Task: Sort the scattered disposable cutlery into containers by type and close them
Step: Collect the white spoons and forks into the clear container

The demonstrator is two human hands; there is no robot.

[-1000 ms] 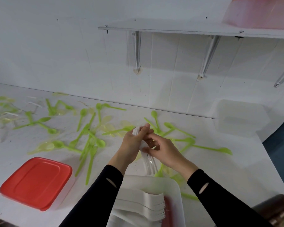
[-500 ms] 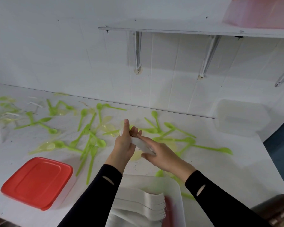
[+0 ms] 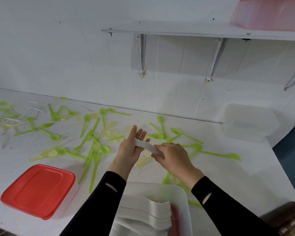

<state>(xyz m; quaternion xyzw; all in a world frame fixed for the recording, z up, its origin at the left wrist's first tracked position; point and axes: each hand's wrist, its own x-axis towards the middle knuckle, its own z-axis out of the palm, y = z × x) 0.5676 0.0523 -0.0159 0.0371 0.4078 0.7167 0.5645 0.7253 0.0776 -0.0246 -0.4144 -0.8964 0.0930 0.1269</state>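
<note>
— Held where? White cutlery (image 3: 146, 145) bunched between both hands, above the table (image 3: 228, 167), beyond the near box (image 3: 184, 198).
— Grips? Left hand (image 3: 129, 149) cupping loosely, right hand (image 3: 172, 155) pinching one end.
— Risk? Pieces probably slipping, scattering among green spoons (image 3: 92, 150).

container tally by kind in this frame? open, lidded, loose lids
Open container with white forks: 1
Empty clear container at the wall: 1
Container with red lid on the shelf: 1
Loose red lid on the table: 1
Total: 4
</note>
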